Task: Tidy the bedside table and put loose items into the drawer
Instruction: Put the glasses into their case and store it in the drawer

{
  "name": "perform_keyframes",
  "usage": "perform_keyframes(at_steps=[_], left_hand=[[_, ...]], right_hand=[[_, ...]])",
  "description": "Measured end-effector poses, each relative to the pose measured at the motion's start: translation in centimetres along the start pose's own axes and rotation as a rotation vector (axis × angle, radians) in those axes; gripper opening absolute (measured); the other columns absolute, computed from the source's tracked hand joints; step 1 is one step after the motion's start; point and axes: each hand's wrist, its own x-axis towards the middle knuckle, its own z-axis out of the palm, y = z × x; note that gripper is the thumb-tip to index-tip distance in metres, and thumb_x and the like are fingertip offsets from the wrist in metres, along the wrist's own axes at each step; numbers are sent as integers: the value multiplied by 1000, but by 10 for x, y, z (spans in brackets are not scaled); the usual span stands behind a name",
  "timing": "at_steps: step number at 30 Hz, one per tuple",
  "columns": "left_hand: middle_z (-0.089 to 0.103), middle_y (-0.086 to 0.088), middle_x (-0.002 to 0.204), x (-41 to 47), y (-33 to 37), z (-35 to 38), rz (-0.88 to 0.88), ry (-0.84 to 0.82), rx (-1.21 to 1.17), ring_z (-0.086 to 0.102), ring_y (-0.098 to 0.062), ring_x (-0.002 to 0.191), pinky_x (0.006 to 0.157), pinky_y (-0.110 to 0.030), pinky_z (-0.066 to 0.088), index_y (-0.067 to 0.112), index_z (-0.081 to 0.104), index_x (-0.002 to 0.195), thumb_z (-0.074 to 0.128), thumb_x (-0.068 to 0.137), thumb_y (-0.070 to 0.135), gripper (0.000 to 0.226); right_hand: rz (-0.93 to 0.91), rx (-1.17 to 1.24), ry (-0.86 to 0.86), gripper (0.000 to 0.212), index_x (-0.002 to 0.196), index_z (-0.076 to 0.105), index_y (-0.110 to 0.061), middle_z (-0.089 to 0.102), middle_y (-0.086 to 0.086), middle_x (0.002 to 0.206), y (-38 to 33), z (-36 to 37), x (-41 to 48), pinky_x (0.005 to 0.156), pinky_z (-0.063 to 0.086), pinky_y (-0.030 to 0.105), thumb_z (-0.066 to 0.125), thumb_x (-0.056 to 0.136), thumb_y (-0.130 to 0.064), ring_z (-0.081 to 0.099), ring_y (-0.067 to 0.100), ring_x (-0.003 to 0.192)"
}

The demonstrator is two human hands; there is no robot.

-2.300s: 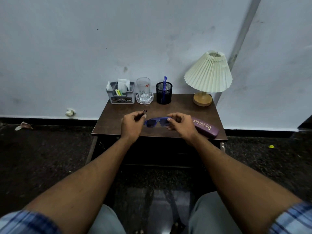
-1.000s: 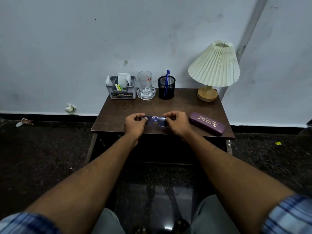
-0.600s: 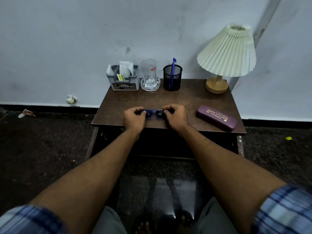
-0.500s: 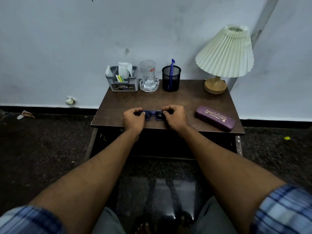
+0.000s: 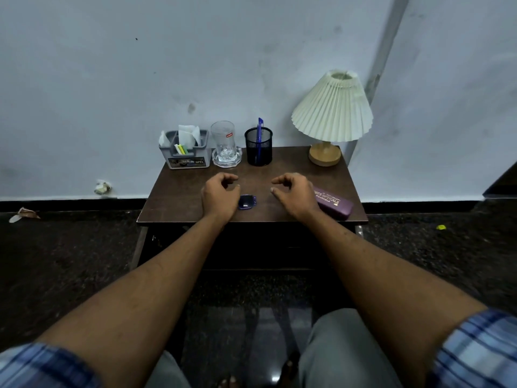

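Both hands empty, hovering over the brown worktop (image 5: 179,197): left hand (image 5: 219,196) loosely curled with thumb and forefinger apart, right hand (image 5: 293,193) likewise half-open, pinching nothing. Folded blue sunglasses (image 5: 247,202) lying flat near the front edge, just beside the left hand, one lens showing, the rest hidden behind the knuckles. Purple spectacle case (image 5: 334,203) closed, at an angle near the front right corner, its near end partly covered by the right hand. Behind, in a row by the wall: grey caddy (image 5: 186,161), drinking glass (image 5: 223,138) in a clear dish, mesh pen cup (image 5: 258,148), lamp (image 5: 331,107). Drawer below too dark to make out, probably shut.

Risks from here: sunglasses close to the lip, so a careless sweep of the left wrist liable to push them off onto the floor; case near the corner, easily knocked by the right forearm; a reach toward the back row apt to tip the glass. Dark lenses on dark wood, easily scuffed if dragged.

Against half a second ago: then gripped at both ends by both hands, now set down and released, hands drawn apart and opened. Case and back row unmoved.
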Motion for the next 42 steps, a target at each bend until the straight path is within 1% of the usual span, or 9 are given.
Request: perform_keyframes(at_steps=[6,12,15,20,23,25,28,34,42], left_hand=[[71,0,114,-27,26,51,133,-227,30,65,-16,102,92,-31,53,15,71,113,77,81,19,33],[63,-1,121,-37,20,110,-7,-451,-14,64,-21,109,100,-38,53,16,57,130,80,78,20,57],[61,2,113,-35,16,130,-67,-501,-29,66,-23,106,100,-42,53,17,53,132,80,77,18,61],[64,-3,124,-29,10,141,-125,-467,-129,61,-14,108,100,-30,50,14,53,131,82,75,17,63],[65,-4,125,-27,10,129,-241,-485,-286,66,-17,106,97,-39,56,14,47,139,82,75,13,73],[66,-5,122,-27,10,115,-304,-485,-405,69,-16,93,82,-35,60,13,43,140,81,75,5,76],[62,-6,125,-29,5,86,-294,-473,-467,68,-14,93,67,-24,58,10,40,143,80,74,-5,81],[58,-13,136,-32,-26,15,-218,-399,-364,60,-28,124,105,-48,51,9,47,141,87,67,-1,85],[67,-13,125,-57,-75,-43,-235,-433,-337,69,-21,107,96,-43,58,15,66,122,93,59,4,70]], right_hand=[[-70,-352,32,42,121,65,-26,57,1,126,28,-46,-7,99,49,38,79,83,-35,55,20,118],[-8,-607,-34,63,134,54,-24,52,8,135,59,-64,-15,103,43,42,79,80,-42,55,30,122],[-10,-612,-56,57,134,52,-23,54,9,134,67,-64,-15,102,46,43,76,84,-35,57,31,120],[-45,-593,-58,49,131,53,-21,57,9,129,72,-63,-15,98,49,45,72,88,-31,58,32,117],[-88,-546,-72,48,131,55,-21,57,7,129,66,-59,-19,98,49,45,73,88,-31,58,30,116],[-135,-483,-100,47,130,55,-22,57,5,128,56,-52,-23,99,49,44,73,87,-31,58,27,115],[-187,-409,-171,47,130,55,-25,56,2,130,37,-36,-29,101,49,43,73,87,-33,57,24,117],[-287,-323,-232,45,126,59,-24,60,1,127,-5,0,-47,101,47,42,74,84,-34,57,23,120],[-389,-271,-368,46,123,65,-20,66,1,123,-20,48,-79,97,48,30,80,82,-32,62,21,115]])
